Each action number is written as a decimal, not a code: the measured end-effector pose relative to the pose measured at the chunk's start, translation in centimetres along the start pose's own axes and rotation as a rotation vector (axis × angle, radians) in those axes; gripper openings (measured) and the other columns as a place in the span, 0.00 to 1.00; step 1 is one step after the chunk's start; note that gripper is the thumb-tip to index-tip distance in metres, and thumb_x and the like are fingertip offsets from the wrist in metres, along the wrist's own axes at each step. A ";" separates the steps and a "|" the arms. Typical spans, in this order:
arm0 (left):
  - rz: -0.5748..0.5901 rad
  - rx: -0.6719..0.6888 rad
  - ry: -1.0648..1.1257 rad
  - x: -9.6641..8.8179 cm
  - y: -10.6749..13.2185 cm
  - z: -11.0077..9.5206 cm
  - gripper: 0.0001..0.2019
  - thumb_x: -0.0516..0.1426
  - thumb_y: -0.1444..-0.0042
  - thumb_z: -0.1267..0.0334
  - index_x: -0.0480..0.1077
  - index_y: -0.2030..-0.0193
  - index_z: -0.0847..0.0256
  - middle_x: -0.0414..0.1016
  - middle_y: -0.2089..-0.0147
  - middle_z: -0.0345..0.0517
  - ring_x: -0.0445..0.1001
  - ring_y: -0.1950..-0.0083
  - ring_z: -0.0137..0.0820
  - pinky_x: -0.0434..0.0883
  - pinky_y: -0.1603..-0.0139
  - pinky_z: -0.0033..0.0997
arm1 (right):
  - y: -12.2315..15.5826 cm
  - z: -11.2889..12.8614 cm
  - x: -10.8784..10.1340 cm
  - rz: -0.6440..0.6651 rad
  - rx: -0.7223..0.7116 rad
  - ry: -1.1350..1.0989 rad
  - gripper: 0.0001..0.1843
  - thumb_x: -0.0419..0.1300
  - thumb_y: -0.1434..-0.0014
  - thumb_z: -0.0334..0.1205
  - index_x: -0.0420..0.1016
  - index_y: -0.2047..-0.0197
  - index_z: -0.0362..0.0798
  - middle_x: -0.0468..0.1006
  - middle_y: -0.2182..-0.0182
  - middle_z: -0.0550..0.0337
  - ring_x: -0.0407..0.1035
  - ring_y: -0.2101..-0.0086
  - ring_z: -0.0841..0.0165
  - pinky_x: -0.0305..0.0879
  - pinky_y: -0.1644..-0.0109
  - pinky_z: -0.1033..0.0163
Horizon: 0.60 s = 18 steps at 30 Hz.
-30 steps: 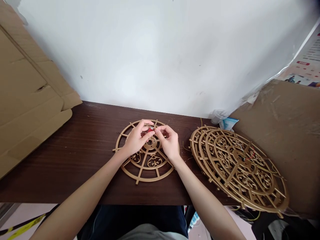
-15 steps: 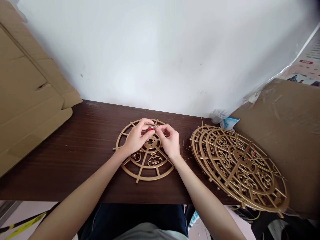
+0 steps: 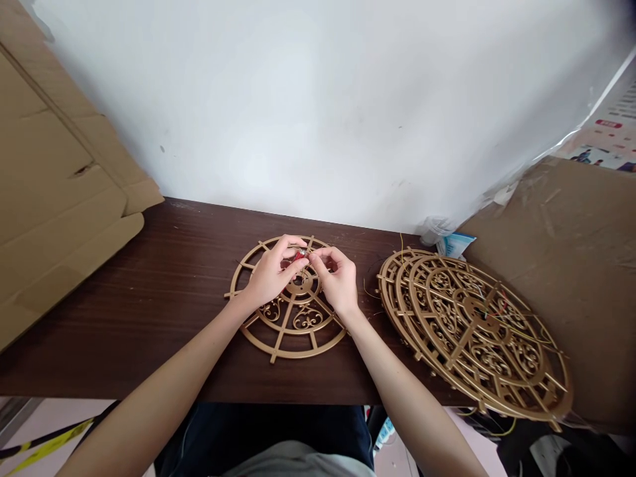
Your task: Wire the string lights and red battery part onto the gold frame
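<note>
A round gold ornamental frame (image 3: 279, 335), with scrollwork panels and a ring at its centre, lies flat on the dark brown table. Over its upper half, my left hand (image 3: 272, 273) is closed on a small red part with a silvery tip (image 3: 300, 255). My right hand (image 3: 338, 275) meets it from the other side, thumb and forefinger pinched together at the tip of the red part. What sits between those right fingers is too small to name; it may be thin wire. Both hands hide much of the frame's upper half.
Several similar gold frames (image 3: 450, 361) are stacked at the right, overhanging the front edge, with loose coloured wires. Behind them are a clear plastic cup (image 3: 434, 229) and a blue-white packet (image 3: 454, 244). Cardboard (image 3: 59, 179) stands at left, more cardboard (image 3: 586, 265) at right; a white wall (image 3: 278, 112) rises behind.
</note>
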<state>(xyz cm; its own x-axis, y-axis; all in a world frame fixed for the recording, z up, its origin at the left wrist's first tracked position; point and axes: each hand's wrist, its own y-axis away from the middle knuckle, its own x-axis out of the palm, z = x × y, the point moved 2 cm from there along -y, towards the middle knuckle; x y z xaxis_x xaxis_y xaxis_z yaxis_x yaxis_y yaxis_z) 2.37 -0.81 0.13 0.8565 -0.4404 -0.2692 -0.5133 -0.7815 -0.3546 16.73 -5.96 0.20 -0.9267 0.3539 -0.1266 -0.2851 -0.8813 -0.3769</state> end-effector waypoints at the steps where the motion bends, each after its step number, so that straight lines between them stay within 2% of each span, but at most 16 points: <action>1: 0.002 -0.001 -0.008 0.0 0.0 0.0 0.13 0.57 0.40 0.58 0.62 0.51 0.57 0.73 0.68 0.41 0.70 0.75 0.26 0.69 0.72 0.26 | 0.0 0.0 0.0 0.002 0.001 0.000 0.09 0.61 0.42 0.43 0.76 0.65 0.47 0.79 0.68 0.58 0.71 0.69 0.68 0.67 0.62 0.62; 18: -0.009 -0.002 0.011 0.0 -0.1 -0.1 0.10 0.57 0.41 0.58 0.63 0.56 0.57 0.73 0.70 0.39 0.69 0.75 0.26 0.67 0.72 0.26 | 0.1 0.1 0.0 0.007 -0.014 0.031 0.09 0.61 0.41 0.43 0.76 0.65 0.46 0.79 0.68 0.58 0.70 0.69 0.68 0.67 0.62 0.62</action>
<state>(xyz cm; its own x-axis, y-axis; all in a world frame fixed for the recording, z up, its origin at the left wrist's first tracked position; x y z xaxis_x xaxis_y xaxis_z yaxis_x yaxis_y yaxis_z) 2.40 -0.79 0.25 0.8616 -0.4382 -0.2561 -0.5055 -0.7865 -0.3549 16.69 -6.09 0.28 -0.9205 0.3575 -0.1575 -0.2751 -0.8794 -0.3886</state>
